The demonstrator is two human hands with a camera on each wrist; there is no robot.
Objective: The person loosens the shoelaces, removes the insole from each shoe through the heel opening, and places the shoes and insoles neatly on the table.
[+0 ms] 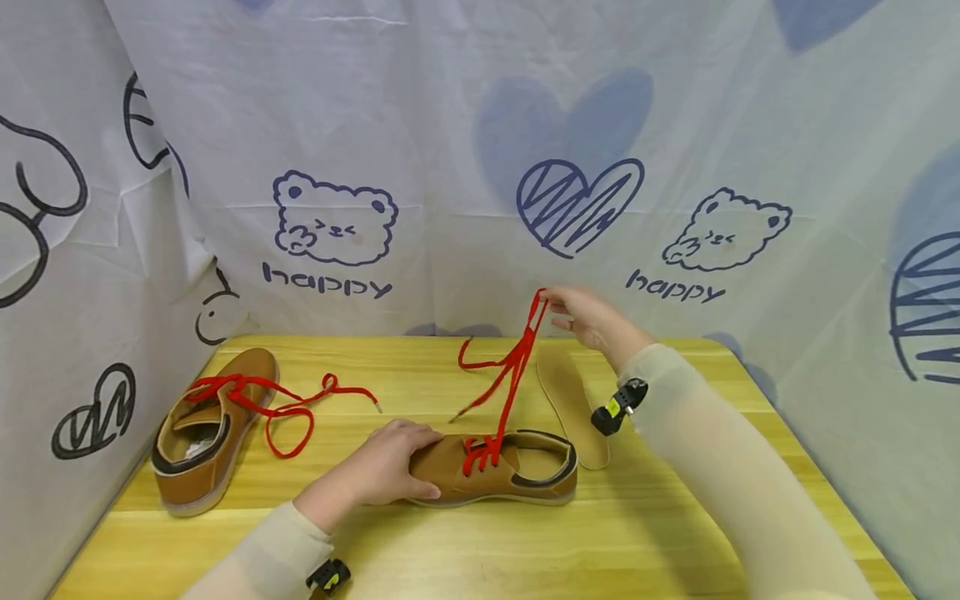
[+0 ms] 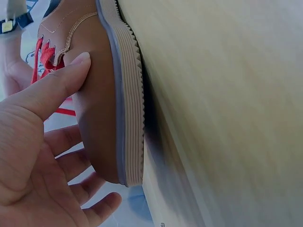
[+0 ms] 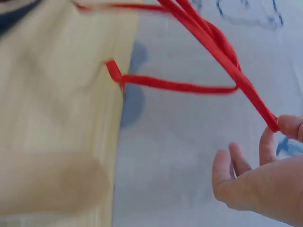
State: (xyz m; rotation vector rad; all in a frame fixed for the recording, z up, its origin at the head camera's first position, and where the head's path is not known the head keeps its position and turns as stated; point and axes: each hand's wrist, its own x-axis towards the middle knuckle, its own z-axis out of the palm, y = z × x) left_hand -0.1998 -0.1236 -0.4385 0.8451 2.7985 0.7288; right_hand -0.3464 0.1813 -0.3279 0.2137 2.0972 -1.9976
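Note:
A brown shoe [image 1: 453, 468] stands on the wooden table, its toe to the left and its heel to the right. My left hand [image 1: 386, 467] grips the toe, thumb [image 2: 71, 78] on the near side and fingers round the far side. High above the shoe, my right hand [image 1: 588, 315] pinches a loop of the red shoelace [image 3: 227, 66] between thumb and index finger. The lace runs taut from the eyelets up to that pinch, with two loose ends hanging out to the left. The other right fingers are loosely bent.
A second brown shoe [image 1: 247, 425] with its red lace [image 1: 288, 412] spread loosely stands at the left of the table. A tan insole [image 1: 566, 396] lies behind the first shoe, under the right forearm. A printed white cloth [image 1: 450, 125] hangs behind the table [image 1: 450, 554].

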